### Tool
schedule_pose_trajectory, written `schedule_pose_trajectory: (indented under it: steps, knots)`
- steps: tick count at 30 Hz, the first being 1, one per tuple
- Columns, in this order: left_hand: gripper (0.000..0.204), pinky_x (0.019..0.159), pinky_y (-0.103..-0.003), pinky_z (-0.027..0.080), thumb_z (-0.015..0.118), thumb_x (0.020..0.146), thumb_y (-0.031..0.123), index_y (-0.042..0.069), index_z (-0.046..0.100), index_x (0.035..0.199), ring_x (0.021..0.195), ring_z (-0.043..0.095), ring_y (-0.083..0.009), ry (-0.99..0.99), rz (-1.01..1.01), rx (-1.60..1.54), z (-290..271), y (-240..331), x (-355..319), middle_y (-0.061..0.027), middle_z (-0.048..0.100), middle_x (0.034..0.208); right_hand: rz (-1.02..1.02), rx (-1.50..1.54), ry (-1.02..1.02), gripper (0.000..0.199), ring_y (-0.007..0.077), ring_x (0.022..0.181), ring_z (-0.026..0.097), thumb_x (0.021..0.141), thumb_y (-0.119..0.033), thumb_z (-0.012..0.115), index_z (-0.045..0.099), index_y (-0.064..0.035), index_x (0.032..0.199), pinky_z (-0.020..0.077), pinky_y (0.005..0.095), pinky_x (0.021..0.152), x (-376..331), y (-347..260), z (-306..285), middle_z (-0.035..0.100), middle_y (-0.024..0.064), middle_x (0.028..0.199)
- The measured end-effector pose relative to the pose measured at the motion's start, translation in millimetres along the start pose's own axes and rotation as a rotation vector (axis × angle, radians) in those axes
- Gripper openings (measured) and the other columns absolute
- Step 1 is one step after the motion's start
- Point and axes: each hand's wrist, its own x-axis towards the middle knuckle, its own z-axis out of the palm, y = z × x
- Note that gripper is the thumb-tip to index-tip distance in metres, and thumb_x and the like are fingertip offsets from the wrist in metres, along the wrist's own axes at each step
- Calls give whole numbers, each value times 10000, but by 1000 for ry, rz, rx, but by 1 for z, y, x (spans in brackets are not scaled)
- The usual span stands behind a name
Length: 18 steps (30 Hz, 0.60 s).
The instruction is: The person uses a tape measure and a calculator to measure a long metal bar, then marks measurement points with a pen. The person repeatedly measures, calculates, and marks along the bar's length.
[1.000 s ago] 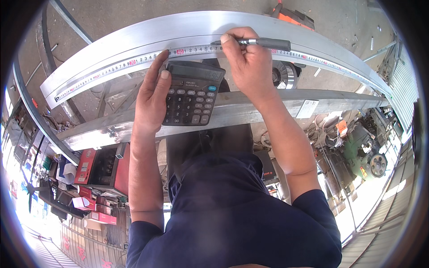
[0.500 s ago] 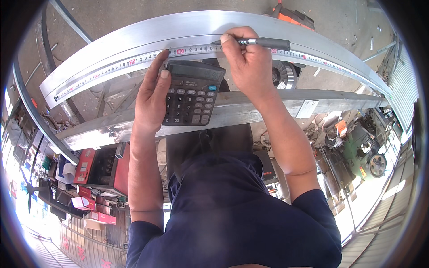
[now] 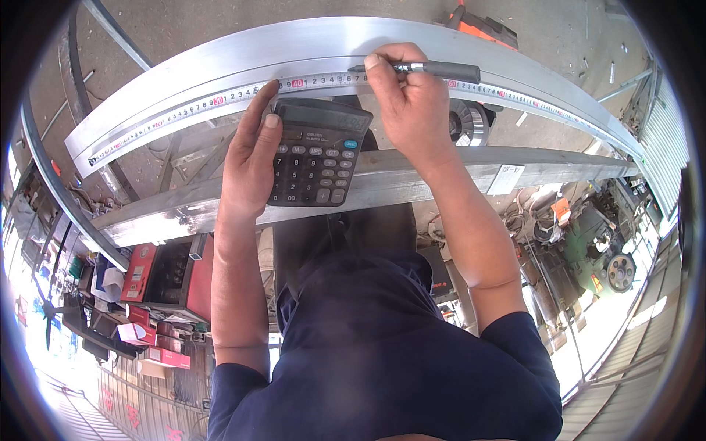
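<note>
My left hand (image 3: 250,158) grips the left side of a black desktop calculator (image 3: 312,173), thumb on its face, its index fingertip at the edge of a tape measure. In my right hand (image 3: 408,99) is a black marker pen (image 3: 452,70), pinched between thumb and fingers. The marker's tip points left, at the surface of a long silvery metal bar (image 3: 316,44). Stretched along this bar lies the tape measure's white blade (image 3: 191,107), marked in black and red. My right hand's lower edge rests over the blade and hides part of it.
A second metal beam (image 3: 401,180) crosses nearer my body, with a pale label (image 3: 505,178) on it. At the lower left stands a red and black box-shaped machine (image 3: 165,275). An orange tool (image 3: 485,28) and a wire spool (image 3: 468,123) lie on the floor beyond.
My right hand and the marker have shifted very slightly to the right. The left hand and calculator have hardly moved.
</note>
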Motion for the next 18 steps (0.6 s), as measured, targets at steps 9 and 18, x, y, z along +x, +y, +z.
schedule_pose_trajectory:
  steps: [9, 18]
  knots:
    - [515, 1113, -314, 428, 467, 1129, 244, 27, 412, 1593, 1317, 544, -186, -1, -11, -18, 0, 2, 0, -158, 539, 1492, 32, 81, 59, 201, 72, 531, 539, 1009, -133, 658, 643, 28, 890, 416, 269, 508, 0, 4, 2, 641, 18, 668]
    - [503, 1083, -294, 444, 483, 1130, 226, -15, 427, 1569, 1252, 572, -153, 10, -14, -54, 1, 6, -1, -130, 628, 1375, 186, 221, 31, 226, 90, 724, 621, 1022, -195, 647, 681, 23, 970, 487, 267, 676, 3, 5, -8, 692, 52, 811]
